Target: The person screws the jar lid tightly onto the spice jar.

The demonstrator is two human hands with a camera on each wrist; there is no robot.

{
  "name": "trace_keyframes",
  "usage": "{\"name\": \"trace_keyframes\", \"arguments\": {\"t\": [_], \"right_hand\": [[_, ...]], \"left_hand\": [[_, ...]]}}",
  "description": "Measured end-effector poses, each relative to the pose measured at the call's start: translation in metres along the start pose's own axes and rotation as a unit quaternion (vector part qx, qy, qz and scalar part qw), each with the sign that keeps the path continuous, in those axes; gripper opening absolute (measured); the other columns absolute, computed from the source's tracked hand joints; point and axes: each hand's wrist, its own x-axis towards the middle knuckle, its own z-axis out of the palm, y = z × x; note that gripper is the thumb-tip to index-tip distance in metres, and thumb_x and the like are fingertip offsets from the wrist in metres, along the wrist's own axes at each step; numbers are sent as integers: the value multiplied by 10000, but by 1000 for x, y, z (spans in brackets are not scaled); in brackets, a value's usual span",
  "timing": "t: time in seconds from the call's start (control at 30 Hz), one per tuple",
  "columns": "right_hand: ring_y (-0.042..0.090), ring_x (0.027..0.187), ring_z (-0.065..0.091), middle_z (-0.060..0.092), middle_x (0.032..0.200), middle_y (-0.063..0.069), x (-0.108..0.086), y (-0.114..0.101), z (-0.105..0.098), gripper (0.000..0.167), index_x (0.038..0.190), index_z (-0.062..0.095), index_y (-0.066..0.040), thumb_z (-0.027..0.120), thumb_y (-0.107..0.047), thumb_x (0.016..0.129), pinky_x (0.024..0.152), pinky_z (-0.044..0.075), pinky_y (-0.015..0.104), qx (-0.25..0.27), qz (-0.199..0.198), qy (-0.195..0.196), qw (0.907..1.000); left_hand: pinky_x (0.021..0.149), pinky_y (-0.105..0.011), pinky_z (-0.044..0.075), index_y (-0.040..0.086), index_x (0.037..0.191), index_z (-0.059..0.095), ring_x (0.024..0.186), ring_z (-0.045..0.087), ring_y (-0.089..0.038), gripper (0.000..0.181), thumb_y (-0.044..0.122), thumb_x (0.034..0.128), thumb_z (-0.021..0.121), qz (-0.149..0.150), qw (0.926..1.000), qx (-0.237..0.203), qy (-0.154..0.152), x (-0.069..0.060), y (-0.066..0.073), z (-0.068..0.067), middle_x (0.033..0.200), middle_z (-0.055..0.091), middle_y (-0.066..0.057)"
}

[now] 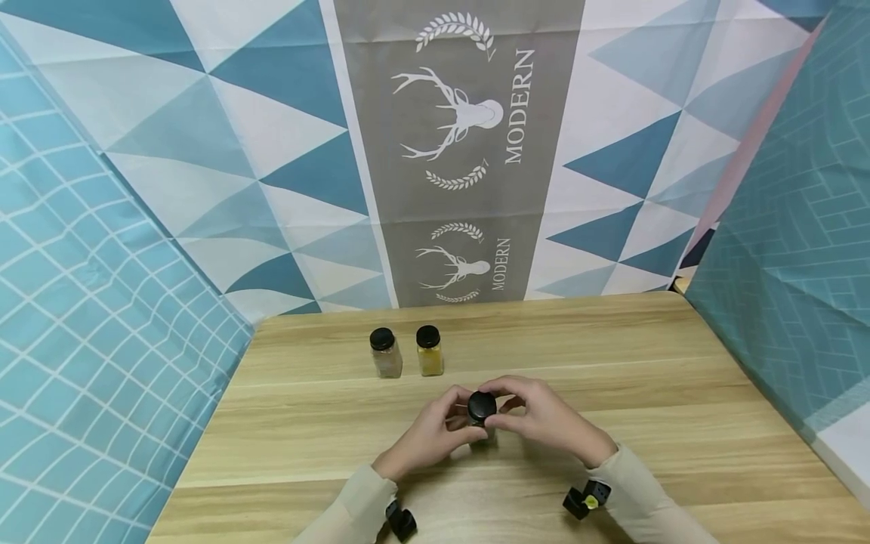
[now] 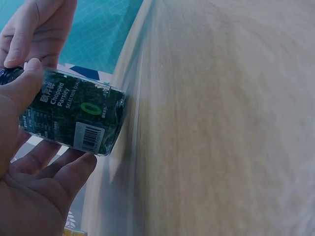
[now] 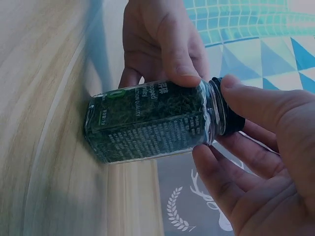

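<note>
A square glass jar of chopped parsley [image 2: 74, 110] stands on the wooden table between both hands. Its black lid [image 1: 482, 406] is on the neck; whether it sits loose or tight cannot be told. My left hand [image 1: 435, 432] holds the glass body, thumb on one side and fingers on the other. Thumb and fingers of my right hand [image 1: 544, 414] pinch the lid. Dark green flakes fill most of the jar in the right wrist view, and its base touches the table there.
Farther back on the table [image 1: 612, 355] stand two more black-lidded jars: one with greyish-beige contents [image 1: 388, 361], the other with yellow contents [image 1: 430, 358]. Behind the table hangs a patterned cloth [image 1: 292, 151], and further blue-green cloths flank both sides.
</note>
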Motion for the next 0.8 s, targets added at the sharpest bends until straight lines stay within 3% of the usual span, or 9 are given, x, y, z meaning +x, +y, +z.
{"name": "trace_keyframes", "arguments": {"t": [0.23, 0.47, 0.8], "right_hand": [[146, 1128, 674, 695, 1296, 6, 0, -2, 0, 439, 1328, 656, -122, 768, -308, 947, 882, 636, 286, -78, 70, -92, 9999], [193, 1222, 635, 632, 1406, 55, 3, -1, -3, 508, 1425, 568, -72, 720, -284, 990, 943, 621, 347, -255, -329, -394, 9984], [195, 1133, 660, 677, 1318, 68, 17, 3, -7, 427, 1373, 607, -74, 719, -130, 966, 901, 625, 351, -164, -1019, -676, 9924]], "left_hand": [[1085, -249, 532, 218, 1275, 548, 1223, 656, -168, 399, 243, 942, 767, 29, 10000, 19, -5, 0, 0, -1, 1285, 639, 33], [1073, -250, 542, 198, 1259, 553, 1215, 663, -162, 386, 232, 940, 767, 130, 9999, 63, 34, 0, -1, -1, 1272, 653, 19], [1037, -239, 559, 138, 1218, 549, 1267, 646, -221, 369, 241, 939, 768, -23, 10000, -23, -2, -1, -1, -2, 1363, 620, -74]]}}
